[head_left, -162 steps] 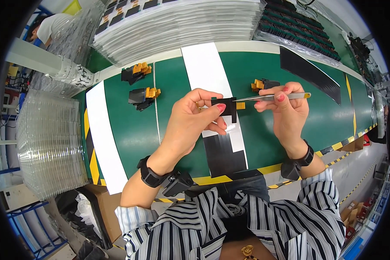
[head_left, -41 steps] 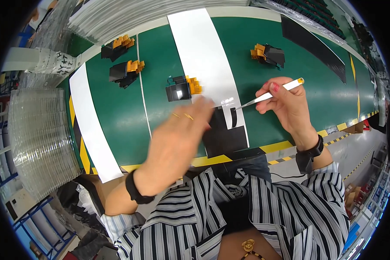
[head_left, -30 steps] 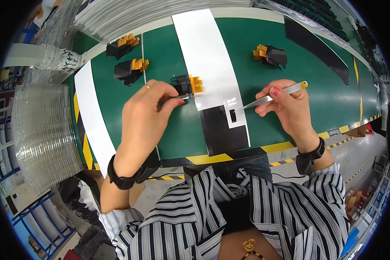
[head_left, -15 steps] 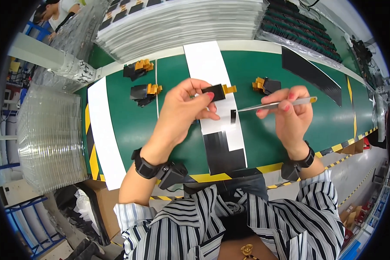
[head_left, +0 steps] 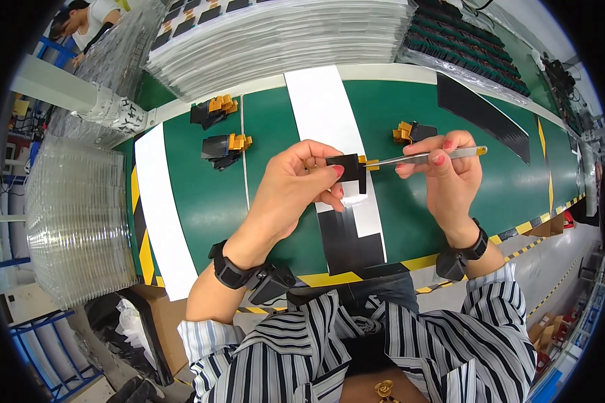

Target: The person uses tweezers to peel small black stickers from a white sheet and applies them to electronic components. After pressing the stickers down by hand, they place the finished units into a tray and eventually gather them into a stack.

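Left hand (head_left: 296, 188) pinches the black part (head_left: 346, 168); right hand (head_left: 450, 178), at 3 o'clock, clamps tweezers (head_left: 423, 157); best steady both wrists, approaching the orange tab (head_left: 363, 161) level.

head cam, looks down, hands (head_left: 370, 181) close

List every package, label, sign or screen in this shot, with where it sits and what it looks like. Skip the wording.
Label on the wrapped post: upper left, pale band with dark handwritten marks.
Stacked clear trays: left of the green table, see-through round-cornered plastic.
Cardboard box: lower left under the table, brown, open.
No screens or signs can be made out.
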A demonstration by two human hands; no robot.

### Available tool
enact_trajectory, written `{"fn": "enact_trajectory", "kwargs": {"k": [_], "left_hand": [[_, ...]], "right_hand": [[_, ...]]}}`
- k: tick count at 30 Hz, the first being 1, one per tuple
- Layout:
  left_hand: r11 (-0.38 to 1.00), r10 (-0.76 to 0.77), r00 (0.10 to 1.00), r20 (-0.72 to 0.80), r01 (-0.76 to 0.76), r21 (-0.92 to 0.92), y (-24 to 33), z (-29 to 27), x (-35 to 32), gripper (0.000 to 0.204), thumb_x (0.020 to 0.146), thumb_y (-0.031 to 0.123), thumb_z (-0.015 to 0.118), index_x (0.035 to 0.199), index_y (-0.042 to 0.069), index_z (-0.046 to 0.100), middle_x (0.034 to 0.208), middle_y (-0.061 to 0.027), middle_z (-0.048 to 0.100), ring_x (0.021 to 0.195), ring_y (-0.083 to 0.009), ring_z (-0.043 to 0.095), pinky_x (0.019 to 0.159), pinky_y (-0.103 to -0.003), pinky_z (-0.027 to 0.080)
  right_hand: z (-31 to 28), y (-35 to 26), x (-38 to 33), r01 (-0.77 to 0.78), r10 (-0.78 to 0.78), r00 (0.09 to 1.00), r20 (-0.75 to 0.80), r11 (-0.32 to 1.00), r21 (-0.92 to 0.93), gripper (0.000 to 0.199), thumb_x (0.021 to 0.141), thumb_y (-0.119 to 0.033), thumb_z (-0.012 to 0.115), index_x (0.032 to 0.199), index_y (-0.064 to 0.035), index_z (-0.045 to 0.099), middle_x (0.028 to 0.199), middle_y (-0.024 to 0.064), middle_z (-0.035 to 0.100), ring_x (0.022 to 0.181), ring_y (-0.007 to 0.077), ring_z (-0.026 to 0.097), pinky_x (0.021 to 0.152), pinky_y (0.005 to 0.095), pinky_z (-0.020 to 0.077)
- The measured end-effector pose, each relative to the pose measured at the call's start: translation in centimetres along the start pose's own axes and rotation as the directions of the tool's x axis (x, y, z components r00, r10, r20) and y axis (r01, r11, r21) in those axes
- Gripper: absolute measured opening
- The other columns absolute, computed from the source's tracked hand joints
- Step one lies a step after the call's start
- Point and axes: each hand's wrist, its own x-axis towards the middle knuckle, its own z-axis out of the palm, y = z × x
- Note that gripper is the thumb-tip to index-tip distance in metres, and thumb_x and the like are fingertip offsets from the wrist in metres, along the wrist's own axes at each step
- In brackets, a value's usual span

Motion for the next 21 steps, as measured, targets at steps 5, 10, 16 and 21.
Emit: {"fn": "enact_trajectory", "kwargs": {"k": [5, 10, 16, 21], "left_hand": [[1.000, -0.014, 1.000, 0.021, 0.014, -0.006, -0.01, -0.13, -0.05, 0.014, 0.082, -0.002, 0.056, 0.096, -0.004, 0.054, 0.073, -0.0049, 0.053, 0.062, -0.0121, 0.059, 0.052, -0.025, 0.054], [1.000, -0.019, 0.999, 0.026, 0.019, -0.003, -0.14, -0.17, -0.03, 0.014, 0.081, -0.002, 0.056, 0.095, -0.004, 0.054, 0.073, -0.0052, 0.054, 0.062, -0.0121, 0.059, 0.052, -0.025, 0.054], [1.000, -0.025, 0.998, 0.050, 0.026, -0.005, -0.20, -0.12, -0.04, 0.013, 0.081, -0.002, 0.056, 0.094, -0.004, 0.054, 0.075, -0.0061, 0.055, 0.061, -0.0121, 0.059, 0.052, -0.024, 0.054], [0.997, -0.071, 0.993, 0.094, 0.073, -0.016, -0.09, -0.47, -0.10, 0.012, 0.082, -0.001, 0.055, 0.094, -0.004, 0.053, 0.075, -0.0067, 0.056, 0.063, -0.0136, 0.061, 0.056, -0.026, 0.056]], "right_hand": [[-0.03, 0.05, 0.05, 0.005, -0.005, 1.000, -0.003, 1.000, 0.009, 0.014, 0.090, -0.012, 0.051, 0.093, -0.0060, 0.038, 0.090, 0.0249, 0.059, 0.067, 0.0286, 0.064, 0.059, 0.0353, 0.0550], [-0.07, 0.20, 0.09, -0.011, 0.011, 1.000, -0.015, 1.000, 0.011, 0.013, 0.090, -0.011, 0.050, 0.094, -0.0058, 0.038, 0.091, 0.0249, 0.059, 0.067, 0.0284, 0.064, 0.061, 0.0351, 0.0550], [-0.33, 0.26, 0.13, -0.015, 0.015, 1.000, -0.007, 1.000, 0.005, 0.012, 0.090, -0.011, 0.049, 0.094, -0.0061, 0.038, 0.093, 0.0247, 0.059, 0.069, 0.0288, 0.065, 0.063, 0.0359, 0.0552], [-0.12, 0.51, 0.25, -0.031, 0.031, 0.999, -0.010, 0.999, -0.013, 0.015, 0.091, -0.011, 0.049, 0.100, -0.0052, 0.039, 0.092, 0.0213, 0.059, 0.070, 0.0262, 0.063, 0.062, 0.0330, 0.0536]]}}
